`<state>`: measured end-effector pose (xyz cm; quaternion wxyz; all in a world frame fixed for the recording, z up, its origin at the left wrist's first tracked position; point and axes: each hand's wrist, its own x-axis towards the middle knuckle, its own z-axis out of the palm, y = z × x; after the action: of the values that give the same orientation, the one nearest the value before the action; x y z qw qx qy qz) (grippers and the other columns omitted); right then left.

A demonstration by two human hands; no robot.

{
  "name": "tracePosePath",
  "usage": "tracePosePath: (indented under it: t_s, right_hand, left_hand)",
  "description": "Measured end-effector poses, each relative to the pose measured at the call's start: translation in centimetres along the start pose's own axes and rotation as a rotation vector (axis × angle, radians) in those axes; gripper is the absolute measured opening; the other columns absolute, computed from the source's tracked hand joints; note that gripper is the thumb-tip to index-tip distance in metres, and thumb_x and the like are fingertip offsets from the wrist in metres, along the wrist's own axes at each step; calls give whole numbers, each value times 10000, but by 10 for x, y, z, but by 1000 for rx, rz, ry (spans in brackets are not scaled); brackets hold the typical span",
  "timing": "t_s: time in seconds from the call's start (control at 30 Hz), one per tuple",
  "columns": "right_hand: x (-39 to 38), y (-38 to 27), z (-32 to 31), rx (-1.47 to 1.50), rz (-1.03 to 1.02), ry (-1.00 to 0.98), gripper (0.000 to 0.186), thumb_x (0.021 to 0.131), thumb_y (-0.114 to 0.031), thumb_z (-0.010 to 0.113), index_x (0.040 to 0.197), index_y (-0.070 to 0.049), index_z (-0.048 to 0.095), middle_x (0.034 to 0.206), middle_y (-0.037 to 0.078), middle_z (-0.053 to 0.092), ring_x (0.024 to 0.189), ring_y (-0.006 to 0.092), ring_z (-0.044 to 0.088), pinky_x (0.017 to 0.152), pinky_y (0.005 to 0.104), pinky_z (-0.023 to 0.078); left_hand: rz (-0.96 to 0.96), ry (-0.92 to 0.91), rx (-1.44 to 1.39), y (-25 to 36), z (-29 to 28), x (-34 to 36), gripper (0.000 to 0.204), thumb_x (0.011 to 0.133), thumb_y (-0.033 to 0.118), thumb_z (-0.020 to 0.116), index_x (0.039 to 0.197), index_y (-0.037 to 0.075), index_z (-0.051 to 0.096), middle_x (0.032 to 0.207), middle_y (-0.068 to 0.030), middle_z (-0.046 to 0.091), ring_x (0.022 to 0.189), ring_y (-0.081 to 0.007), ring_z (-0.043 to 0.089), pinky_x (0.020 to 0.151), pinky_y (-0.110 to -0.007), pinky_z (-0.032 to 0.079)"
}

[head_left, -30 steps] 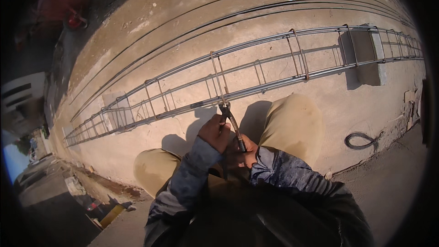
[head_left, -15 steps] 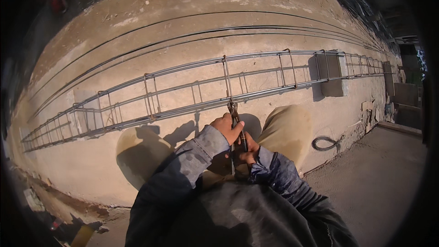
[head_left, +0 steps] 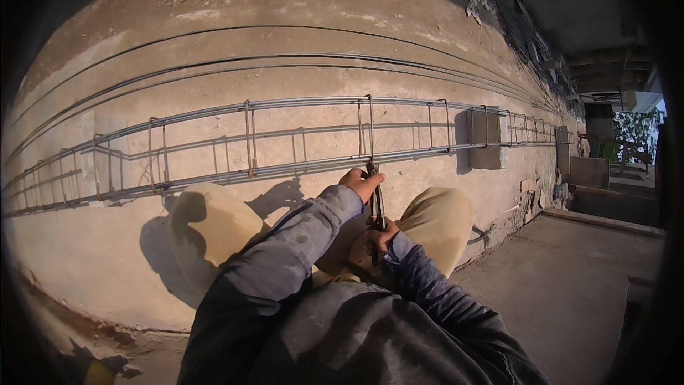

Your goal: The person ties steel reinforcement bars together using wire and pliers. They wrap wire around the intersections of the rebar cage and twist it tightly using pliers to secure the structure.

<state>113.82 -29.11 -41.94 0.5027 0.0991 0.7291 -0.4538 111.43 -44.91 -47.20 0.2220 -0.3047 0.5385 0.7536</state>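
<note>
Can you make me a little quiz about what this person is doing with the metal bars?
1. True or false: the pincers touch the near rail of the rebar cage.
2. Which hand is nearer the cage? A) left hand B) right hand C) neither, both rest on the knees
3. Fill in: the cage's far end rests on a grey concrete ____.

Key:
1. True: the tool's head meets the near rail where a stirrup crosses.
2. A: it grips the tool near its head; the right hand holds the handles.
3. block

grey sleeves, tan trousers, pale concrete.
</note>
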Motion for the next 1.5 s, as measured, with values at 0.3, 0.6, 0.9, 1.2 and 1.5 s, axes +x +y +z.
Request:
tracePosePath:
  t_s: [0.3,0.6,0.9,1.2,1.5]
  right_hand:
    - [-10,1,8,-603,-326,233,475,771,-255,584,1078,60,405,995,191,549,941,313,540,803,405,439]
    - [-28,-12,0,977,149,-799,373,830,-189,501,1156,-68,365,783,45,432,678,165,437,598,294,375]
    - [-20,-11,-15,-1113,-133,511,387,693,-208,625,949,19,444,687,232,568,636,352,590,550,434,448]
    - [-36,-30,-20,756,127,-393,341,836,-200,526,1113,-21,439,941,129,510,770,230,539,688,390,441]
    - [-25,-30,-32,-1125,-97,390,440,802,-254,557,1142,-25,398,779,140,561,619,252,563,575,405,451]
  left_hand:
    - [-179,-122,-227,14,27,-5,328,712,302,704,631,30,537,586,-74,561,436,-155,498,424,-331,426]
    - [36,-595,-1235,-14,35,7,223,760,68,641,631,84,459,523,-5,429,479,-115,463,465,-305,435]
    - [-60,-44,-894,17,45,-11,239,729,196,689,683,19,536,601,-61,543,497,-156,546,466,-279,522]
    - [149,-334,-1067,-6,43,10,310,739,226,704,602,67,476,547,-30,467,495,-150,523,431,-277,472]
    - [-94,-254,-836,19,19,9,225,740,274,656,746,83,538,703,-94,607,657,-189,615,562,-363,499]
